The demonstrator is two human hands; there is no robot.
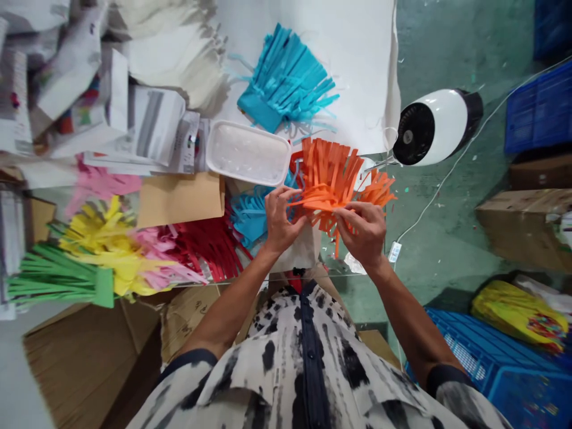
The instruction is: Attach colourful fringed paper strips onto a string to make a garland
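An orange fringed paper tassel point(328, 173) lies between my hands at the front edge of the table, its cut strips fanning away from me. My left hand point(283, 220) has its fingers closed on the left end of the tassel's band. On the band's right part, my right hand point(364, 232) pinches the paper between thumb and fingers. More orange strips point(378, 189) spread out beyond the right hand. Just behind my left hand stands a white plastic tray point(249, 154). Blue fringed paper point(250, 214) lies to the left of that hand.
A turquoise fringed bundle point(290, 77) lies on white sheeting farther back. Green point(62, 277), yellow point(98, 244) and red point(208, 244) fringes sit at the left, near stacked white packets point(152, 125). A black-and-white fan point(435, 128) stands right; blue crates point(513, 369) are on the floor.
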